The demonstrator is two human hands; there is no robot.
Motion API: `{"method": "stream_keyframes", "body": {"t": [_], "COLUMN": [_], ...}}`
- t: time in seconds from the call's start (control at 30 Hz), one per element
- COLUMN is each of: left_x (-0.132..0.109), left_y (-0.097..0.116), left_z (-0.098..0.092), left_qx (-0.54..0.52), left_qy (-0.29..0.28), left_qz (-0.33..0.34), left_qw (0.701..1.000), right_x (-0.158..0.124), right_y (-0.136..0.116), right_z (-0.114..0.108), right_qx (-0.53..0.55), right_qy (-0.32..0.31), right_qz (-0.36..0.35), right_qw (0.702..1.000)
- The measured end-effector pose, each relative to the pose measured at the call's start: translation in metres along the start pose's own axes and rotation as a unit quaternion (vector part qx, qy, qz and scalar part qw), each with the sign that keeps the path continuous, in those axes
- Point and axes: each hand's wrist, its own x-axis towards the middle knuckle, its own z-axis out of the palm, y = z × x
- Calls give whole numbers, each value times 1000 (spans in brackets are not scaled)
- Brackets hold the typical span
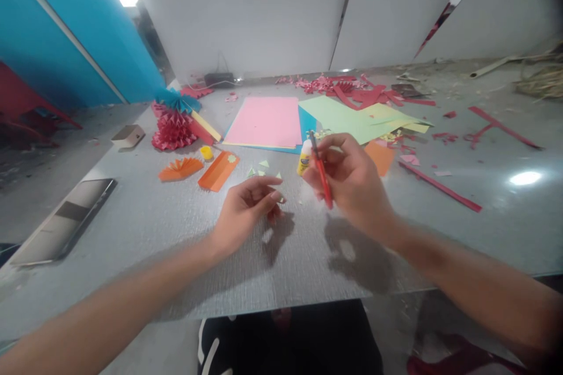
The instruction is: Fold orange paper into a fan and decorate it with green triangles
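My right hand [352,173] is closed around red-handled scissors [324,179], their dark tip pointing up and away from me. Just behind those fingers stands a yellow and white glue bottle [304,158], partly hidden. To the left, my left hand [246,205] pinches a tiny pale green paper piece [281,200] at the fingertips, just above the table. Beyond that hand lie several small green paper triangles [263,164]. An orange folded paper strip [219,171] with a small pale green flower shape on it rests farther left, beside a pleated orange paper fan [179,170].
A yellow cap [206,153] sits near the orange pieces. Pink sheets [266,120] and green sheets [343,117] lie at the back, with red paper scraps [365,96] behind. Pleated red paper [173,129], a small box [127,136] and a phone [65,220] are on the left.
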Motion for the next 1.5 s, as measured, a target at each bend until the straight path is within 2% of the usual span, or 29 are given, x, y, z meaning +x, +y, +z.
{"method": "stream_keyframes", "body": {"t": [0.1,0.23,0.47,0.63,0.77,0.83,0.93,1.1,1.33,1.5], "left_x": [-3,-5,-6,-8,-11,-13,-12,-5,-3,-3], "left_y": [-1,-1,1,1,9,13,17,19,18,18], "left_z": [0,0,2,-2,-1,1,4,0,-1,-1], "left_qx": [30,55,33,44,26,19,17,12,-5,26], "left_qy": [-7,1,-24,-57,-74,-65,-19,62,96,110], "left_qz": [27,49,54,56,43,42,52,65,67,82], "left_qw": [999,997,998,996,996,997,998,996,993,990], "right_x": [-5,-7,-6,-4,-5,-5,-3,-1,-2,-1], "right_y": [17,33,31,21,23,26,28,26,19,15], "right_z": [1,2,4,5,5,4,2,1,4,6], "right_qx": [-81,-158,-63,-42,-15,-18,-26,-31,-44,-42], "right_qy": [-49,-82,-80,-76,-87,-85,-71,-62,-79,-81], "right_qz": [-23,13,122,151,160,141,117,126,208,207], "right_qw": [995,984,987,985,983,986,990,990,974,974]}}
